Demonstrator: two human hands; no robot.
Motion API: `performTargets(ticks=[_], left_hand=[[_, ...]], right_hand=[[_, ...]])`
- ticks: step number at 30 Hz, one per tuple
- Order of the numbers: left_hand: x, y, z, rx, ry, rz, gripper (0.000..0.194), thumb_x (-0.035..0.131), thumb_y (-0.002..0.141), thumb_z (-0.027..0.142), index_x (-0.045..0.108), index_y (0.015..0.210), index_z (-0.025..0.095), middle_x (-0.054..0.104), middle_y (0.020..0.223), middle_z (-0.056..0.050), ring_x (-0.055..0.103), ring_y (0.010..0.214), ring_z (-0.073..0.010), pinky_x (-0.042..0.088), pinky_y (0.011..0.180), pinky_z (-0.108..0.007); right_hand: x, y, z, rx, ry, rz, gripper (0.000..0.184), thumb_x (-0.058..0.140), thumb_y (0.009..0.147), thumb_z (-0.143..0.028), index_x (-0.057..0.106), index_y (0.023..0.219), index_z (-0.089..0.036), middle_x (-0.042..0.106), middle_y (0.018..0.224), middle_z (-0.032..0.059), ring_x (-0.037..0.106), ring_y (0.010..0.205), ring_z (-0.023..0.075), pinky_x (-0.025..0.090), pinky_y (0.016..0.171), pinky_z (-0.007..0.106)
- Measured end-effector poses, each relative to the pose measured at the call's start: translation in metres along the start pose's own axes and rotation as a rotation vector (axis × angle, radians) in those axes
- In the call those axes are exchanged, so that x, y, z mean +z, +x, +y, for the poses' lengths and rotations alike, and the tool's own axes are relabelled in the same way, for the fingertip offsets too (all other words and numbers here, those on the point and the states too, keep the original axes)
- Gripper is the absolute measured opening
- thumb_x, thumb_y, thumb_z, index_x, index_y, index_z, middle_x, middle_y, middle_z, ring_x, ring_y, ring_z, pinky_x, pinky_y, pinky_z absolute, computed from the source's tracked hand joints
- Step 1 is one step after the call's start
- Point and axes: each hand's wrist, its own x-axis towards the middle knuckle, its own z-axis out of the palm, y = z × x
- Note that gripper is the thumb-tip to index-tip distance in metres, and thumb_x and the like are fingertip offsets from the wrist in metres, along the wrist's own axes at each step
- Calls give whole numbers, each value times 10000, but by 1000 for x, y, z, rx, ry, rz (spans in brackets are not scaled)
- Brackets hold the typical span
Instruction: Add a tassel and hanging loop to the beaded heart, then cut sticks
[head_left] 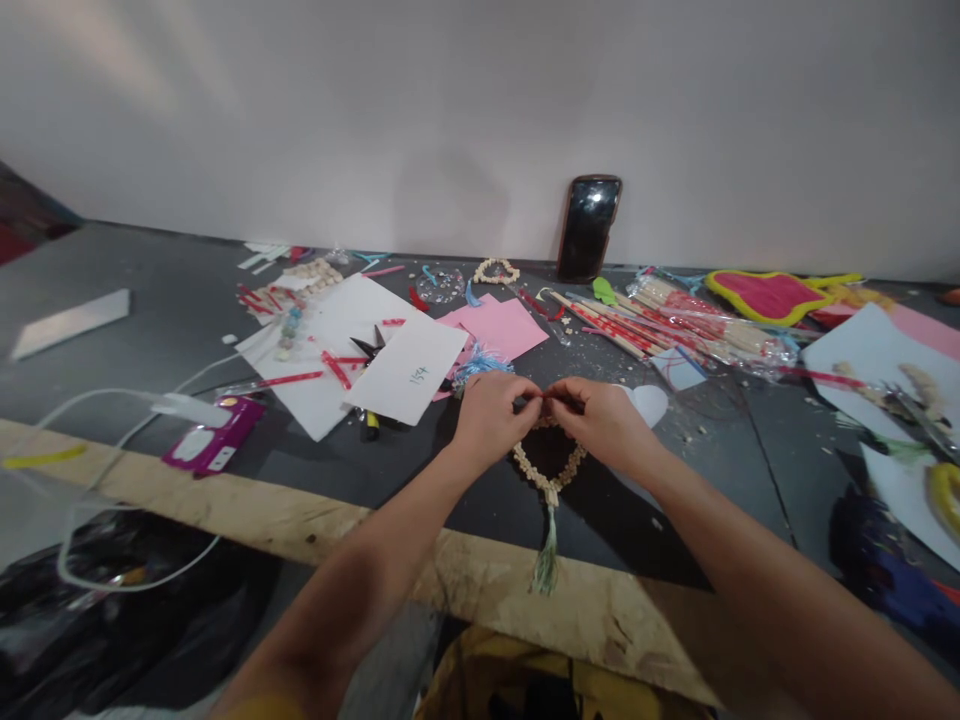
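A loop of pale beads [534,472] with a grey-green tassel [546,560] hangs below my two hands, above the front part of the dark tabletop. My left hand [495,408] and my right hand [596,415] meet at the top of the loop, fingertips pinched together. A small reddish bit shows between the fingertips; the exact grip on the bead string is partly hidden by the fingers. Just behind my left hand lies a light blue tassel [484,362]. A white heart-shaped paper [646,403] lies beside my right hand.
White paper [409,372], black-tipped pliers [369,345] and pink paper [501,328] lie left of centre. A phone [589,228] leans on the wall. Wooden sticks [622,325] lie to the right. A purple power strip [214,435] with a white cable sits near the front left edge.
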Motion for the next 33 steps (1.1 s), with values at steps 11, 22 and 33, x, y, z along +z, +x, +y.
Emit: performTargets(ticks=[11,22,33], left_hand=[[0,0,-2,2,-57,6,106,549,753,213,649,721,198,682,781,-10,584,816,-186,409,782,-319],[-1,1,-1,79,-79,36,89,588,714,149,630,660,205,683,766,14,592,810,-166,408,825,-330],[-1,0,0,91,-135,23,73,606,709,156,655,684,204,689,785,8,598,826,-165,409,830,-327]], right_hand=[[-1,0,12,-61,-69,62,252,508,780,-174,610,1008,-212,678,952,40,617,783,162,443,668,268],[-3,1,11,-134,-122,2,154,493,829,-192,636,883,-211,678,846,14,599,755,138,407,641,233],[1,-7,9,-122,-281,-68,143,395,867,-175,535,887,-160,608,841,75,553,731,164,352,626,259]])
